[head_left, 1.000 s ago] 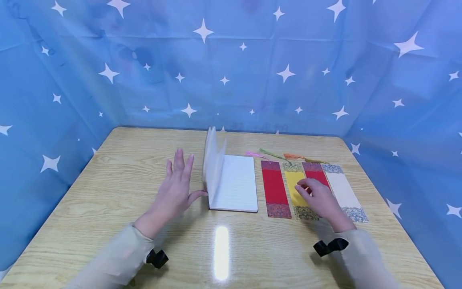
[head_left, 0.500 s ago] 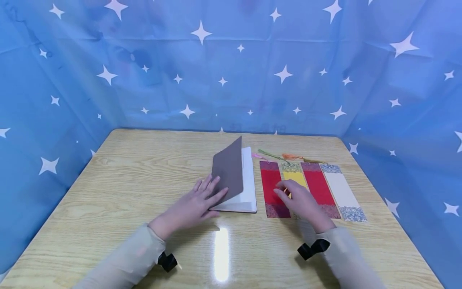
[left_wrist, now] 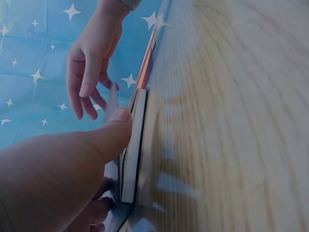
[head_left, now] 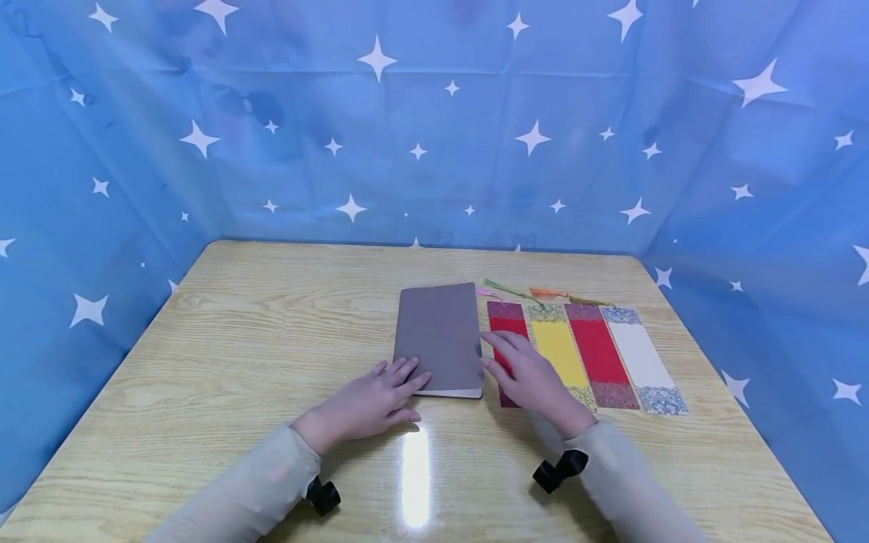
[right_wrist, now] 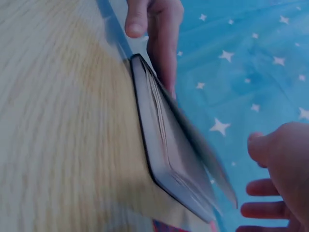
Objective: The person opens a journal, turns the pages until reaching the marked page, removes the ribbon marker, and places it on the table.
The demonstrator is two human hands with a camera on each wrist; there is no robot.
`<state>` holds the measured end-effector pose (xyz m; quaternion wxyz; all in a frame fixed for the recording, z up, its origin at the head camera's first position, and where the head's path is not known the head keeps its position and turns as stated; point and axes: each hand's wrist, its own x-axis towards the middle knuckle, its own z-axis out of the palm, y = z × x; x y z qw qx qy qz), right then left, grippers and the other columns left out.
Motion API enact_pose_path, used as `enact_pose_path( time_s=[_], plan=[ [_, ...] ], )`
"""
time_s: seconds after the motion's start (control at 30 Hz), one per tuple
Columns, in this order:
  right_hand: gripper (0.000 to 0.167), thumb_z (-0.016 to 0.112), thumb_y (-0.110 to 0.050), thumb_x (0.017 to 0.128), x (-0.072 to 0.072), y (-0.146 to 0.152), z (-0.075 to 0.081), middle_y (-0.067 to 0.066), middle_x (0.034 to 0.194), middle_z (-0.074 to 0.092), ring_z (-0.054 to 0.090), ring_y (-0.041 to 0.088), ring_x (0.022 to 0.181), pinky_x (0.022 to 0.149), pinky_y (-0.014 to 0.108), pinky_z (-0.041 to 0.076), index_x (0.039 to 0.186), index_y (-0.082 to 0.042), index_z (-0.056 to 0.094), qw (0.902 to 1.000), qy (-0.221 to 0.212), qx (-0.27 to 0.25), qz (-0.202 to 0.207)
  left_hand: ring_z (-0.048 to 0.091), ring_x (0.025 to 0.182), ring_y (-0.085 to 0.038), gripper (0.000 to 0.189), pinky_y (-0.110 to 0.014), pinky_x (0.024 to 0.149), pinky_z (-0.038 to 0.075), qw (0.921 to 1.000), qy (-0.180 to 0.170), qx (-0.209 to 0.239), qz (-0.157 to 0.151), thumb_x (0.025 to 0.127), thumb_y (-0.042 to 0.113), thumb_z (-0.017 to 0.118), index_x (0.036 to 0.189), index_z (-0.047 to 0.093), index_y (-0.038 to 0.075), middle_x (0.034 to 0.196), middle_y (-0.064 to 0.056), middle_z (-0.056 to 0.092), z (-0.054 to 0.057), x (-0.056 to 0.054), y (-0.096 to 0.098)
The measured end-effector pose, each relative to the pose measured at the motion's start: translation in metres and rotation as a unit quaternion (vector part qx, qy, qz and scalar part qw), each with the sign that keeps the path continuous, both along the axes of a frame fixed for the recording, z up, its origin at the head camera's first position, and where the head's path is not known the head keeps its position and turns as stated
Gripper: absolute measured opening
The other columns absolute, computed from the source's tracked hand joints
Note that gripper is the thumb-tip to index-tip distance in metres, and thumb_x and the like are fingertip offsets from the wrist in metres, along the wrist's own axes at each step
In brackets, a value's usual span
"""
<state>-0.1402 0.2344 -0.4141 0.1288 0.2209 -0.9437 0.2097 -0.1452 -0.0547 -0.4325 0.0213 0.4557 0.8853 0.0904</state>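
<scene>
A notebook [head_left: 440, 332] with a plain grey-brown cover lies on the wooden table. Its cover is slightly raised in the right wrist view, with page edges [right_wrist: 166, 140] showing beneath. My left hand [head_left: 366, 407] rests its spread fingers on the cover's lower left corner. Just past the notebook's right edge is my right hand [head_left: 532, 381], fingers loosely bent and holding nothing. Under that hand lies a red bookmark [head_left: 505, 320], partly hidden. A yellow bookmark [head_left: 560, 351], another red bookmark [head_left: 603, 351] and a white bookmark [head_left: 638, 354] follow in a row to the right.
Pink, green, orange and brownish tassels lie above the bookmarks, the orange tassel [head_left: 546, 293] among them. A blue curtain [head_left: 434, 136] with white stars surrounds the table [head_left: 271, 302] at the back and sides. A bright light reflection [head_left: 416, 475] shows near the front.
The notebook's pages and cover have swung over from left to right, my left hand following onto the cover. My right hand has moved left from the yellow bookmark to the notebook's edge.
</scene>
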Motion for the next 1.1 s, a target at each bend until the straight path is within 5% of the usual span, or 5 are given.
enact_pose_path(
  time_s=[0.5,0.67,0.8,1.1],
  plan=[
    [0.046,0.068,-0.034,0.085,-0.006,-0.014,-0.014,0.010,0.117,0.060,0.054,0.025,0.109,0.092,0.043,0.044,0.123,-0.009,0.061,0.9960,-0.027,0.082,0.023,0.031,0.133,-0.034,0.061,-0.049,0.103,0.030,0.9996,0.028,0.003,0.001,0.094,0.049,0.044,0.140,0.043,0.009,0.144,-0.021,0.034,-0.003,0.000,0.011],
    [0.046,0.067,-0.034,0.086,-0.008,-0.015,-0.016,0.010,0.119,0.059,0.054,0.026,0.109,0.092,0.045,0.043,0.124,-0.010,0.060,0.9956,-0.043,0.080,0.020,0.039,0.129,-0.030,0.058,-0.048,0.102,0.033,0.9974,0.070,-0.011,0.011,0.094,0.052,0.042,0.137,0.049,0.012,0.140,-0.017,0.042,-0.004,-0.001,0.014],
    [0.044,0.066,-0.032,0.087,-0.008,-0.015,-0.015,0.009,0.119,0.060,0.054,0.026,0.109,0.093,0.045,0.042,0.124,-0.010,0.059,0.9967,-0.033,0.070,0.025,0.043,0.126,-0.030,0.057,-0.047,0.099,0.037,0.9941,0.105,-0.003,0.028,0.094,0.052,0.043,0.132,0.054,0.011,0.138,-0.016,0.045,0.000,0.000,0.014],
    [0.052,0.065,-0.032,0.087,-0.009,-0.012,-0.012,0.015,0.132,0.050,0.045,0.032,0.121,0.097,0.054,0.035,0.132,-0.009,0.053,0.9970,0.040,0.057,0.036,0.024,0.136,-0.036,0.078,-0.050,0.106,0.025,0.9902,0.092,0.004,0.105,0.090,0.064,0.036,0.145,0.034,0.008,0.148,-0.019,0.025,0.006,-0.005,0.013]
  ],
)
